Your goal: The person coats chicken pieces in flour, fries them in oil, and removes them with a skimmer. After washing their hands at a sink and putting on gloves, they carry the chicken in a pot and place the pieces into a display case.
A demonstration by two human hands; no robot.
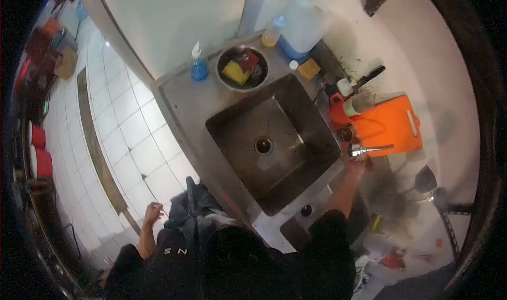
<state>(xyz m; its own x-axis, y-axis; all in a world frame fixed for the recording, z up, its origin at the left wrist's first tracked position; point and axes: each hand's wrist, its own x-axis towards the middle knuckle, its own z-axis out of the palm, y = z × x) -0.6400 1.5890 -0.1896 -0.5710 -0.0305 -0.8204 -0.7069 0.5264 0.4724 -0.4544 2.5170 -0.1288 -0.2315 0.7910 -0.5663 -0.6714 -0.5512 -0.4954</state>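
Right hand [357, 163]: wrapped around the base of the metal tap [369, 149] at the right rim of the sink [224, 136]
Metal tap: juts above the fingers toward the orange cutting board [393, 123], probably gripped low for turning
Left hand [153, 213]: hangs over the floor tiles [132, 120], loosely curled, holding nothing

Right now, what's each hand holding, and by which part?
Right hand grips a metal tap-like piece at its round base; the long end sticks out free. Left hand holds nothing.
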